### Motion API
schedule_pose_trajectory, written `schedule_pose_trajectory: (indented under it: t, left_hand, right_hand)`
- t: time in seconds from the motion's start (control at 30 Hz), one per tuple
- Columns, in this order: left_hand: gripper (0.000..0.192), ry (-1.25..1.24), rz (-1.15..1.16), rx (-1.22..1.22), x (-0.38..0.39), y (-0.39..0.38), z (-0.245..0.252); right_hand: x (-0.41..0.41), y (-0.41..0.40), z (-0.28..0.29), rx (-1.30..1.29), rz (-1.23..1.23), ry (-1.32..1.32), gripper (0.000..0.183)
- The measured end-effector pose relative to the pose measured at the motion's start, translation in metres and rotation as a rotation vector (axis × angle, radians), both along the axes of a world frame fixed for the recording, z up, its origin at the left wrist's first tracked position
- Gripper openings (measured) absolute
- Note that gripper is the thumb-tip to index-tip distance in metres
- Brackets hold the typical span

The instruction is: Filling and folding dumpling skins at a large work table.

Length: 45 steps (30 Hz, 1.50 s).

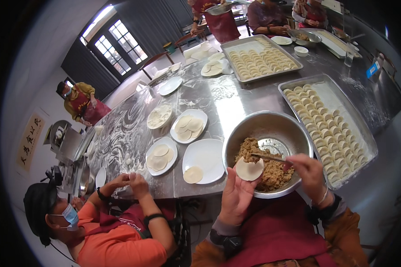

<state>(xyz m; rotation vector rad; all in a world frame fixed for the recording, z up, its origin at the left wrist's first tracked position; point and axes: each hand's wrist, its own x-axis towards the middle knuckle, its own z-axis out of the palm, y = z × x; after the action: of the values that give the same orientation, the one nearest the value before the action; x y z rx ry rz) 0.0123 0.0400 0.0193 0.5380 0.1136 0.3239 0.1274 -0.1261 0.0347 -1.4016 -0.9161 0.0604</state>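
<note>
A round dumpling wrapper (250, 171) lies on the fingers of my left hand (236, 197), over the near left rim of a large steel bowl (287, 121). My right hand (307, 172) grips a thin spreading stick (270, 157) by its near end. The stick's far tip carries some brown minced filling and meets the wrapper's upper edge. More minced filling (275, 177) is heaped in the lower left of the bowl. My left palm and the underside of the wrapper are partly hidden.
Right of the bowl, a metal tray (337, 100) holds rows of folded dumplings (324, 130). On the left stand a square white plate (207, 157) with one wrapper, two plates of wrappers (189, 126), and a flour bowl (159, 116). A co-worker in orange (120, 240) sits close at left.
</note>
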Motion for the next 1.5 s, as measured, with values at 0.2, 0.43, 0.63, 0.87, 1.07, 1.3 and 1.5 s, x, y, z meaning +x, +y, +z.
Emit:
schedule_pose_trajectory:
  t: [0.2,0.43,0.63,0.87,1.07,1.3,1.5]
  left_hand:
    - [0.079,-0.042,-0.016,-0.024,0.003,-0.003,0.007]
    - [0.077,-0.031,0.022,-0.022,-0.002,-0.004,0.001]
    - [0.073,0.023,0.171,0.072,-0.004,0.001,-0.005]
    - [0.07,-0.003,0.079,0.051,-0.004,-0.01,-0.005]
    - [0.067,0.024,0.114,0.043,-0.004,-0.009,-0.009]
    - [0.067,0.017,0.134,-0.024,-0.011,0.003,-0.013]
    - [0.069,-0.017,0.11,-0.09,-0.005,-0.001,-0.012]
  right_hand:
    - [-0.014,0.002,-0.015,-0.029,-0.038,-0.84,0.023]
    - [-0.027,-0.007,-0.012,-0.165,0.003,-1.038,0.023]
    - [-0.03,-0.01,0.001,-0.011,-0.036,-0.672,0.018]
    - [-0.013,0.003,-0.005,0.206,0.051,0.633,0.019]
    - [-0.018,0.0,-0.008,0.006,0.004,0.481,0.018]
    - [-0.031,-0.006,0.016,-0.012,-0.132,-0.26,0.014]
    - [-0.041,-0.002,-0.008,-0.15,-0.097,-0.99,0.021]
